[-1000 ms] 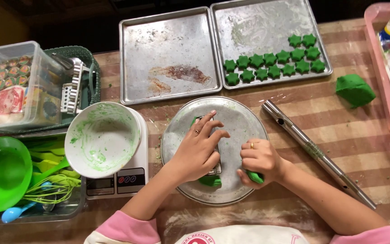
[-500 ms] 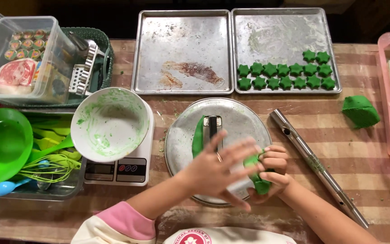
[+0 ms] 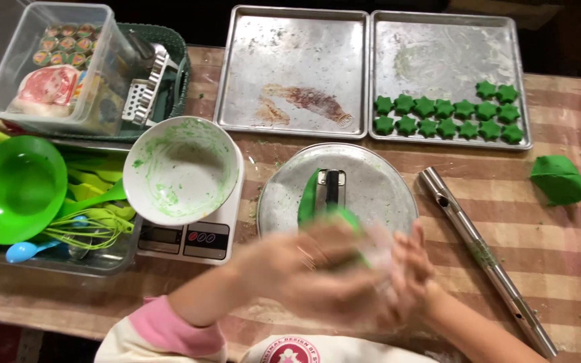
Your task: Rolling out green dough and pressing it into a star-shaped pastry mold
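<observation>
My left hand (image 3: pixel 304 272) and my right hand (image 3: pixel 408 269) are blurred and pressed together over the near rim of a round metal plate (image 3: pixel 388 178). A piece of green dough (image 3: pixel 345 216) shows between them at the top. On the plate lie a green dough strip (image 3: pixel 308 195) and a small metal cutter (image 3: pixel 331 183). Several green star-shaped dough pieces (image 3: pixel 445 117) sit in rows on the right baking tray (image 3: pixel 438 54).
An empty stained baking tray (image 3: pixel 290 60) lies at the back. A dough-smeared white bowl (image 3: pixel 181 168) stands on a kitchen scale (image 3: pixel 183 240). A metal tube roller (image 3: pixel 482 259), a green dough lump (image 3: pixel 558 180), a green bowl (image 3: pixel 13 189) and a clear plastic box (image 3: pixel 48 60) surround the plate.
My hands lifted off the plate and came together toward me around a dough piece, now moving fast. The cutter and dough strip stay on the plate.
</observation>
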